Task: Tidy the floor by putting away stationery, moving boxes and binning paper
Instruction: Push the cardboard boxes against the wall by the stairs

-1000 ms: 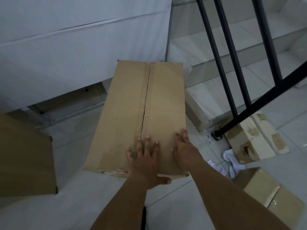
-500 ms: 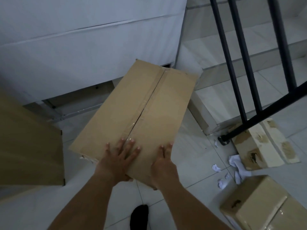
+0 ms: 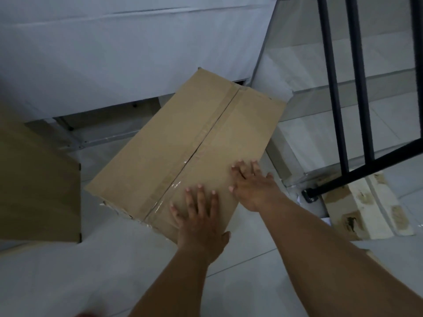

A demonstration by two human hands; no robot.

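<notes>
Subject item: one large brown cardboard box point(image 3: 160, 156), oblong, closed. Its two top flaps meet along a centre seam covered by a strip of clear tape point(image 3: 203, 138), glossy and wrinkled toward the near end. The near lower edge point(image 3: 114, 208) is frayed, with loose tape and pale torn card showing. Its surface is otherwise plain, and any print on it cannot be made out. Location: the box lies on the pale tiled floor point(image 3: 91, 271), set diagonally. Its far end is close to the gap beneath a white wall panel point(image 3: 137, 53) and beside the lowest tiled step point(image 3: 320, 133). Left hand point(image 3: 201, 220): laid palm-down on the top face at the near corner, fingers straight and spread, thumb out past the edge; it grasps nothing. Right hand point(image 3: 255, 186): laid flat along the right-hand long edge of the top, fingers point(image 3: 242, 170) extended onto the card; likewise nothing grasped. Surroundings: a second sheet or box of brown cardboard point(image 3: 39, 191) stands well to the left, apart from the subject. At right a black metal railing point(image 3: 332, 88) comes down to the floor. Behind its foot lies a pale, worn box point(image 3: 370, 209) with brown tape patches and a dark mark too blurred to read.
</notes>
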